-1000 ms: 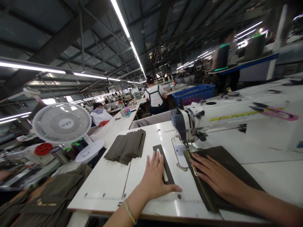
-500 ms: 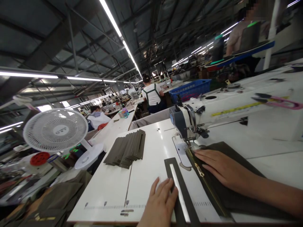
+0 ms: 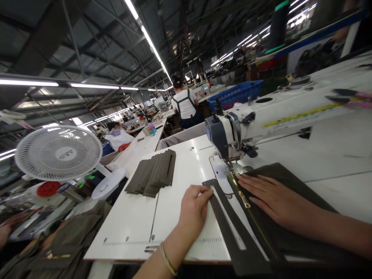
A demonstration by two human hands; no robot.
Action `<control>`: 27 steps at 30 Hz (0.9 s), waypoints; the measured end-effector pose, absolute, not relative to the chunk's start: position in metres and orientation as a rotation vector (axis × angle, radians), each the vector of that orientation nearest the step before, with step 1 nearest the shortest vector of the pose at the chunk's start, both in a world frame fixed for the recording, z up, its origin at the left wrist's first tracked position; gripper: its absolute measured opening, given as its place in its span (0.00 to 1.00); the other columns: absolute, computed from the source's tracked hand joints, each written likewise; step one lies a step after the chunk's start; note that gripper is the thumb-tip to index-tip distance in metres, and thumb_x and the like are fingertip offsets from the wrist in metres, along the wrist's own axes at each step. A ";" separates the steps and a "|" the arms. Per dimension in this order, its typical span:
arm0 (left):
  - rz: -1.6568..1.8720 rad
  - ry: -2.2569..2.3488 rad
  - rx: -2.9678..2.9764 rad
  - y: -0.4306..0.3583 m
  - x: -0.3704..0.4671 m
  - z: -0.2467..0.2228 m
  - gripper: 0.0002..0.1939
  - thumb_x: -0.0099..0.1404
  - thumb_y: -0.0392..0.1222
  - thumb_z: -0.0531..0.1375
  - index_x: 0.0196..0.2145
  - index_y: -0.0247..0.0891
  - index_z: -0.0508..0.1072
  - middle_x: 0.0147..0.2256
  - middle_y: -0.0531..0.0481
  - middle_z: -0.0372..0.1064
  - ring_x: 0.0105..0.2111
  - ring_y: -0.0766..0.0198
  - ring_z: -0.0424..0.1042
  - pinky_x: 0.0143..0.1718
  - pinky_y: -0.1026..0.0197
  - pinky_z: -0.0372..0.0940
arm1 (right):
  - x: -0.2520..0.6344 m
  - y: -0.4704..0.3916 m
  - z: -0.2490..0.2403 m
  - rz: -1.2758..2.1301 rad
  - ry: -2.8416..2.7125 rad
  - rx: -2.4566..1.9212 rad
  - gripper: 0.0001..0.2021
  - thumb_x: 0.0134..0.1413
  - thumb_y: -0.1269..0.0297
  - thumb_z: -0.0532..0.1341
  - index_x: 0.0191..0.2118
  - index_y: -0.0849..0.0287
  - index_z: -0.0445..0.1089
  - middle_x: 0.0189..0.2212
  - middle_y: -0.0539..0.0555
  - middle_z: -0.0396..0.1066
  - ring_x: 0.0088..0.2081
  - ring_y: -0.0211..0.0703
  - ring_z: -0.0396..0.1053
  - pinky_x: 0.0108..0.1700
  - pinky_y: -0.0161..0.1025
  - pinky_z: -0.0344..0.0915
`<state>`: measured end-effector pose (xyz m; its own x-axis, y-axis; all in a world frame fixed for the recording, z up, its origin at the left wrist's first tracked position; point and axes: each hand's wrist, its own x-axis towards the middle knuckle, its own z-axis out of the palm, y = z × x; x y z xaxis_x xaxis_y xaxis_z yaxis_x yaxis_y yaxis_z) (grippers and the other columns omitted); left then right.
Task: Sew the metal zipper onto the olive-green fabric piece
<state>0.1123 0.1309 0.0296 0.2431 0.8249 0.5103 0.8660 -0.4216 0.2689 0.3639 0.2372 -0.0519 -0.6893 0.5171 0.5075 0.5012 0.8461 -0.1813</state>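
Observation:
My left hand pinches the left edge of a dark slotted fabric strip close to its upper end. The strip's lower end hangs past the table's front edge. Fingers stretched flat, my right hand lies on a dark fabric panel. Along that panel's left side runs a gold zipper with its pull showing, and its top end sits by the needle area of the sewing machine. A fanned stack of similar slotted pieces lies left of the machine.
A white fan stands left of the table, above piled dark fabric. Scissors and a yellow tape measure lie on the machine's right side. Behind are a blue basket and a seated person.
My left hand has moved up along the strip, from resting fingers to a pinch near its top. The strip has shifted toward the zipper panel. My right hand stays on the panel.

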 end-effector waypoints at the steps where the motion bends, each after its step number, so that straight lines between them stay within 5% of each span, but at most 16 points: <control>1: -0.971 -1.581 -2.381 0.133 0.118 0.030 0.18 0.69 0.31 0.51 0.48 0.42 0.76 0.43 0.44 0.76 0.41 0.56 0.73 0.43 0.52 0.73 | 0.365 0.234 -0.053 0.041 -2.456 -0.747 0.24 0.67 0.56 0.46 0.63 0.57 0.63 0.62 0.56 0.62 0.61 0.50 0.62 0.61 0.56 0.60; 11: -0.544 -1.397 -2.535 0.168 0.167 0.005 0.13 0.68 0.31 0.55 0.47 0.34 0.76 0.50 0.41 0.75 0.49 0.55 0.75 0.56 0.48 0.68 | 0.374 0.222 -0.049 -0.075 -2.418 -0.665 0.25 0.65 0.66 0.47 0.66 0.56 0.58 0.60 0.60 0.66 0.60 0.49 0.63 0.58 0.55 0.62; 27: -0.659 -1.363 -2.589 0.168 0.161 0.011 0.15 0.74 0.35 0.48 0.45 0.32 0.74 0.52 0.38 0.73 0.53 0.54 0.72 0.58 0.47 0.66 | 0.356 0.219 -0.035 -0.110 -2.300 -0.709 0.25 0.66 0.63 0.50 0.67 0.55 0.55 0.54 0.58 0.71 0.52 0.49 0.68 0.51 0.49 0.62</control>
